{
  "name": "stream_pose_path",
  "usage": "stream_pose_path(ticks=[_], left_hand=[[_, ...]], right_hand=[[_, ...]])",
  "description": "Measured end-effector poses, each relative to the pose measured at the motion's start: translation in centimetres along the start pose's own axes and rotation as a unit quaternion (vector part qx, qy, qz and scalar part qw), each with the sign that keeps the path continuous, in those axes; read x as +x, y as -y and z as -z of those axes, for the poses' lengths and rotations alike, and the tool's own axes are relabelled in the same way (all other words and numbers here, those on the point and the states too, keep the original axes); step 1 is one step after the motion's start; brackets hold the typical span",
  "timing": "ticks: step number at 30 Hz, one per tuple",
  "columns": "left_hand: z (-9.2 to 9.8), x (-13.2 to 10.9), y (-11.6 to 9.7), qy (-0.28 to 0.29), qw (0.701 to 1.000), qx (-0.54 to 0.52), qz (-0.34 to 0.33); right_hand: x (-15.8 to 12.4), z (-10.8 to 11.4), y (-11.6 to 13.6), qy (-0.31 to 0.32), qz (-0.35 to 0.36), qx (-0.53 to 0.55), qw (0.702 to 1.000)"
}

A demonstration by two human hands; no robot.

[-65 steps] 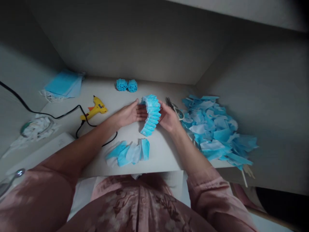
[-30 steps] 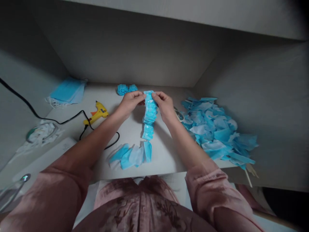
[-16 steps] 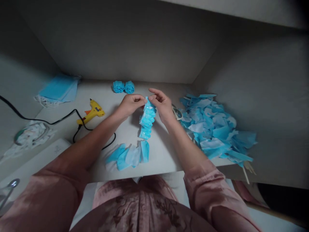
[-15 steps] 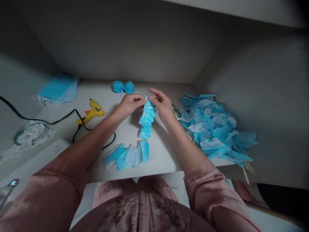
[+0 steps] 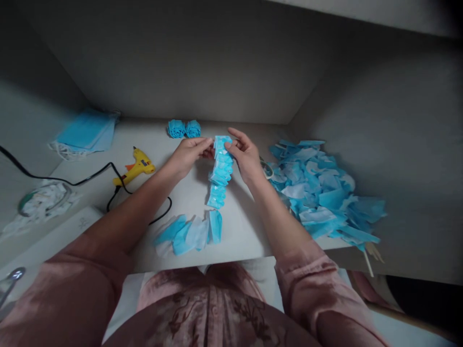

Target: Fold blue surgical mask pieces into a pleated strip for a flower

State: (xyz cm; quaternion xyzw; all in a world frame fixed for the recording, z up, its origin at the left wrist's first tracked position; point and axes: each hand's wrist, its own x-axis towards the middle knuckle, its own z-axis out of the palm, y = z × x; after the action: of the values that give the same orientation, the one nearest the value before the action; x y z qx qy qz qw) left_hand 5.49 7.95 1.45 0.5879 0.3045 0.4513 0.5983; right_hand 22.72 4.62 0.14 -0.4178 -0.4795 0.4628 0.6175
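A pleated strip of blue mask fabric [image 5: 220, 176] hangs down toward me over the white tabletop [image 5: 246, 226]. My left hand [image 5: 191, 153] pinches its far end at the left edge. On the other side my right hand [image 5: 245, 153] grips the same end, thumb on the front face and index finger stretched upward. Just below the strip's near end lie several loose blue and whitish fabric pieces [image 5: 195, 233], fanned out. Behind my left hand sit two rolled blue fabric roses [image 5: 183, 128].
A yellow glue gun [image 5: 135, 167] with its black cord lies left of my forearm. Stacked blue face masks [image 5: 87, 131] are at the back left, white scraps [image 5: 45, 200] nearer. At right is a heap of blue fabric pieces [image 5: 318, 188], with scissors handles [image 5: 266, 169] beside it.
The strip's far end has been raised and turned so its flat face shows between my hands. My left fingers have shifted slightly left and up.
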Motion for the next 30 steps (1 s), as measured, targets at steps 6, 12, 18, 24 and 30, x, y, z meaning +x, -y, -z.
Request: stream_pose_path(ticks=[6, 12, 18, 24, 30], left_hand=[[0.1, 0.1, 0.1, -0.001, 1.000, 0.012, 0.006], [0.4, 0.2, -0.3, -0.051, 0.999, 0.009, 0.000], [0.5, 0.2, -0.2, -0.028, 0.999, -0.043, 0.010], [0.7, 0.3, 0.0, 0.010, 0.999, -0.020, 0.035], [0.9, 0.5, 0.4, -0.037, 0.999, 0.013, 0.009]], right_hand=[[0.0, 0.2, 0.0, -0.005, 0.014, -0.017, 1.000], [-0.1, 0.1, 0.3, -0.018, -0.019, 0.020, 0.999], [0.2, 0.2, -0.2, -0.005, 0.019, -0.013, 1.000], [0.9, 0.9, -1.0, -0.019, 0.045, -0.059, 0.997], [0.5, 0.8, -0.7, -0.004, 0.030, -0.060, 0.998]])
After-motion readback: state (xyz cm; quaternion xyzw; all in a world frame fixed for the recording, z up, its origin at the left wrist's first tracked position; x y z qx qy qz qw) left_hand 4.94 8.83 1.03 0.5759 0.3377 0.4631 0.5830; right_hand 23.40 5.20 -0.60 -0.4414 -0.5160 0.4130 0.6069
